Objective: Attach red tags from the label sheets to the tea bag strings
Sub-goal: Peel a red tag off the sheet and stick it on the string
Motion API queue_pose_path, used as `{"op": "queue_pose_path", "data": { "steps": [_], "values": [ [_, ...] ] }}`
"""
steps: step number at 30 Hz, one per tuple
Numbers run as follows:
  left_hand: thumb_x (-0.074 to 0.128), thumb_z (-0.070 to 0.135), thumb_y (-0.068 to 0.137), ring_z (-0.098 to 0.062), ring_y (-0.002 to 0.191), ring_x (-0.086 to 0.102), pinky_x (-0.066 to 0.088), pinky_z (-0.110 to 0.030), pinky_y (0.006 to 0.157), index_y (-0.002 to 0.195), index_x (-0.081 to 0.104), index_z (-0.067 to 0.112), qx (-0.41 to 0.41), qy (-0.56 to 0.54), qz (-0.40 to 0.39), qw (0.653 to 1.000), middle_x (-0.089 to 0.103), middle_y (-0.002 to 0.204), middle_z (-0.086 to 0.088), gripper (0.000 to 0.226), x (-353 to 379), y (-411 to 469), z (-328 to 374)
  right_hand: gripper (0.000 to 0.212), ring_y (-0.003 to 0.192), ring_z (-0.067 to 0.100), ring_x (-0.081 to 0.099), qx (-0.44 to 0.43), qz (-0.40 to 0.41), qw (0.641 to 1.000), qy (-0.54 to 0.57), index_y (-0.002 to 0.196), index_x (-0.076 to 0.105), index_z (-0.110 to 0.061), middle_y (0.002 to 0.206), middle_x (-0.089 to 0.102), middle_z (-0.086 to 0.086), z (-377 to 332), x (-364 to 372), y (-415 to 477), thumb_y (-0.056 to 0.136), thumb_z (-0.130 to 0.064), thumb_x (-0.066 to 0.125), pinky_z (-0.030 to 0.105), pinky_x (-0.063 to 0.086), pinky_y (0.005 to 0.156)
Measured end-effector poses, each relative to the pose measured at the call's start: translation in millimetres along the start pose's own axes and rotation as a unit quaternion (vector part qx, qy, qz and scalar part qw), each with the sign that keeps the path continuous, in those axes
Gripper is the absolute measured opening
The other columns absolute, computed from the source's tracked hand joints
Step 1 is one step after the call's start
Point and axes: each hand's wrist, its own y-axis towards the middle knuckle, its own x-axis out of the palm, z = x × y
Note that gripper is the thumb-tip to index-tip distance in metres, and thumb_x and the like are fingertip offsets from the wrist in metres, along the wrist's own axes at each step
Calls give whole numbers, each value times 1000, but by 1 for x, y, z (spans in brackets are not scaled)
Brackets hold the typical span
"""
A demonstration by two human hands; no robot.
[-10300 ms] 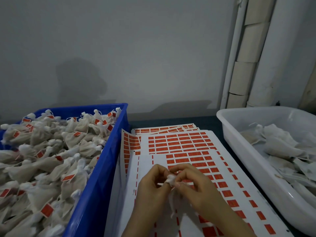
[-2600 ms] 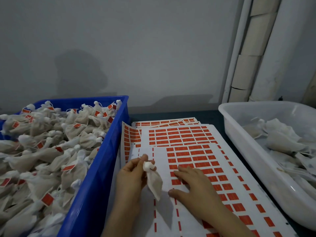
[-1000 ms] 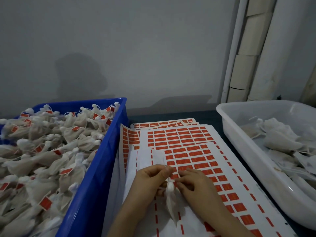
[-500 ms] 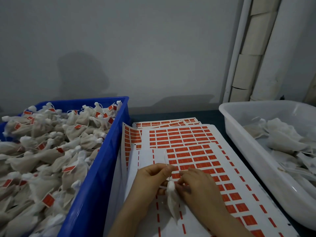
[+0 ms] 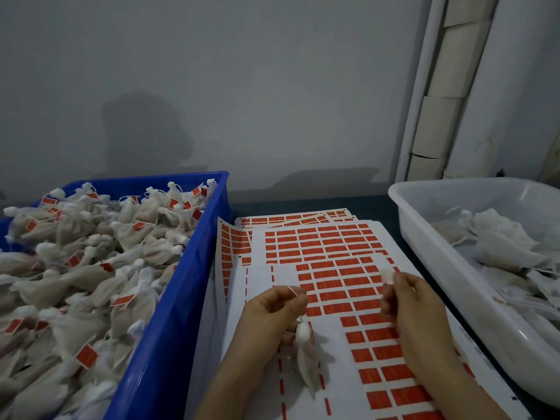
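One tea bag (image 5: pixel 306 362) dangles over the near label sheets (image 5: pixel 327 247), its string (image 5: pixel 291 288) pinched in the curled fingers of the left hand (image 5: pixel 272 310). Just to its right, the right hand (image 5: pixel 412 304) pinches a pale scrap (image 5: pixel 388 276) I cannot identify. A blue crate (image 5: pixel 181 298) of tagged bags (image 5: pixel 91 268) sits left, a white tub (image 5: pixel 424 237) right.

Two forearms (image 5: pixel 233 383) show at the near edge, both bare up to the edge of the view. The left grip (image 5: pixel 272 310) and the right grip (image 5: pixel 415 304) are bare hands with slim fingers; the nails on the right one look short and plain
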Motion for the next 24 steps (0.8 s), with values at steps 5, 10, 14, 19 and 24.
{"op": "queue_pose_path", "data": {
  "steps": [5, 10, 14, 19, 24],
  "values": [
    [64, 41, 67, -6, 81, 70, 53, -14, 62, 88, 72, 21, 10, -29, -9, 1000, 74, 86, 11, 30, 0, -3, 1, 25, 67, -6, 64, -89, -73, 993, -1, 81, 61, -31, 72, 65, -28, -18, 10, -20, 75, -51, 46, 10, 47, 55],
    [64, 31, 67, -13, 88, 71, 54, -19, 66, 90, 75, 33, 11, -94, -37, 995, 74, 94, 6, 25, 0, -4, 6, 26, 69, -10, 60, -129, -95, 987, -6, 88, 55, -36, 83, 58, -31, -30, 9, -24, 65, -49, 57, 0, 39, 46],
    [70, 28, 63, -19, 88, 72, 57, -25, 66, 99, 69, 25, -3, -137, -39, 990, 75, 94, 1, 36, 3, -2, 8, 13, 83, 3, 63, -166, -108, 980, -6, 89, 58, -31, 92, 62, -22, -38, 2, -20, 77, -35, 62, 15, 52, 67],
    [68, 27, 64, -22, 79, 73, 57, -25, 64, 78, 77, 27, 10, -172, -5, 985, 75, 87, -5, 17, 2, -2, 9, 9, 76, 2, 66, -169, -111, 979, 23, 81, 60, -31, 76, 65, -27, -46, 11, -21, 87, -25, 57, 9, 48, 53],
    [66, 23, 67, -16, 74, 72, 54, -21, 57, 81, 78, 25, 5, -194, -2, 981, 75, 89, 0, 19, 3, -5, 13, 9, 73, -6, 64, -134, -121, 981, 77, 79, 60, -30, 73, 64, -31, -51, 30, -27, 87, -29, 55, 6, 46, 50]
  ]
}}
